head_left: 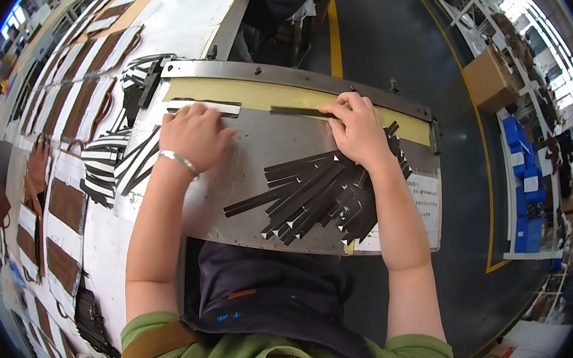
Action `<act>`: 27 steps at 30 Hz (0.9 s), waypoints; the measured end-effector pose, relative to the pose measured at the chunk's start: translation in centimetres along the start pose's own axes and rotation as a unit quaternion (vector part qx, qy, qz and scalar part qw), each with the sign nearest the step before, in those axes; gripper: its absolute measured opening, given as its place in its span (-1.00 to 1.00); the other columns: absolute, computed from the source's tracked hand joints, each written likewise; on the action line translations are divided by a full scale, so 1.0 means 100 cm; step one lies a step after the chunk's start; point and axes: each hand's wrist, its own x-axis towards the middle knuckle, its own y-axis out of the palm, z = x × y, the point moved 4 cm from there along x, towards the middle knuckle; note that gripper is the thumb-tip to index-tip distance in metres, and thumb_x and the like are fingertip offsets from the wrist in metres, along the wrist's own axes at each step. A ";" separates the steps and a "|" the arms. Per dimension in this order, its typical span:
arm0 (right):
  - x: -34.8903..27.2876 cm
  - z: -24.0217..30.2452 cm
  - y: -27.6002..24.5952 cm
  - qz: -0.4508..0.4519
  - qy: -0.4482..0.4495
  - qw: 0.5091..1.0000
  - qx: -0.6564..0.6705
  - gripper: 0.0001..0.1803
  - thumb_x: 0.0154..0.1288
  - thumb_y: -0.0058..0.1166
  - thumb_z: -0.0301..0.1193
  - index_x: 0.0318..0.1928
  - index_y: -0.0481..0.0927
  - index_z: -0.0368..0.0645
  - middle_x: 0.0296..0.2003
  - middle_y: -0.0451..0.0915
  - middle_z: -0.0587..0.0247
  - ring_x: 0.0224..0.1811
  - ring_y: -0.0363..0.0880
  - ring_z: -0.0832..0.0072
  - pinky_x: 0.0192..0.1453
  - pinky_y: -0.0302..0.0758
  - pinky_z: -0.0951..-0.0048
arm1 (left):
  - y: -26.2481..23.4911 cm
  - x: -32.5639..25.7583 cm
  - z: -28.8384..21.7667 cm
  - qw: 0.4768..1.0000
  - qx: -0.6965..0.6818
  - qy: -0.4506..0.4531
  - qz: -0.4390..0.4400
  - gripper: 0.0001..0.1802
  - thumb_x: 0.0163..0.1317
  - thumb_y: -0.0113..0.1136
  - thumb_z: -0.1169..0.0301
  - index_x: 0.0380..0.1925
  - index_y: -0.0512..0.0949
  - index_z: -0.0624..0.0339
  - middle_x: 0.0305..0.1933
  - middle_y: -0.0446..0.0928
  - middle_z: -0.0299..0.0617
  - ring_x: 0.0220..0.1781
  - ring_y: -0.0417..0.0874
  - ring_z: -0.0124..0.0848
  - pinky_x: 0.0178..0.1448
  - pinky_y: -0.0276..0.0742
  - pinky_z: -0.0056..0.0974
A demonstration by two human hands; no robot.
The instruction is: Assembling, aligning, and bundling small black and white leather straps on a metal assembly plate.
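My right hand (358,128) pinches the right end of a narrow black strip (291,112), which lies along a yellow band (259,98) on the metal work plate (249,141). My left hand (192,134), a bracelet at its wrist, rests palm down by short strips with black and white faces (226,108). Its thumb stands apart, and the fingertips touch or nearly touch those strips. Below my right hand many black strips (308,191) lie in a loose fan, partly under my forearm. Left of my left wrist, black-and-white strips (138,161) are heaped.
A steel bar (291,79) spans the plate's far edge. Brown and white pieces (85,60) lie in rows on the left table. A printed sheet (425,201) is at the plate's right. Beyond the aisle stand a cardboard box (492,79) and blue bins (526,192). Another person (285,8) is ahead.
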 end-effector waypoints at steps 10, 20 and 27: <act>-0.001 -0.006 -0.008 0.075 0.026 0.993 0.091 -0.72 0.14 0.02 -0.58 -0.18 0.69 -0.05 -0.10 0.57 0.27 -0.04 0.52 0.23 0.07 0.51 0.27 | 0.022 0.044 -0.095 0.985 -0.042 0.150 -0.079 -0.53 0.32 0.06 -0.03 -0.06 0.60 0.11 0.08 0.53 -0.14 0.27 0.46 -0.23 0.34 0.25 -0.01; -0.004 -0.001 0.000 0.033 0.017 0.996 0.081 -0.61 0.21 0.06 -0.55 0.08 0.59 -0.10 0.01 0.53 0.17 0.08 0.48 0.17 0.19 0.45 0.25 | 0.026 0.033 -0.095 0.986 0.019 0.137 -0.090 -0.69 0.21 0.22 0.16 -0.03 0.60 -0.17 0.02 0.53 -0.25 0.13 0.56 -0.19 0.17 0.28 -0.02; -0.003 0.003 0.000 0.002 -0.005 1.000 -0.023 -0.69 0.21 0.13 -0.45 -0.02 0.64 -0.10 -0.06 0.55 0.26 0.02 0.51 0.24 0.11 0.47 0.21 | 0.034 0.042 -0.109 0.941 -0.088 0.193 -0.263 -0.73 0.22 0.11 0.34 -0.10 0.63 -0.24 0.05 0.48 -0.33 0.21 0.45 -0.33 0.28 0.17 -0.06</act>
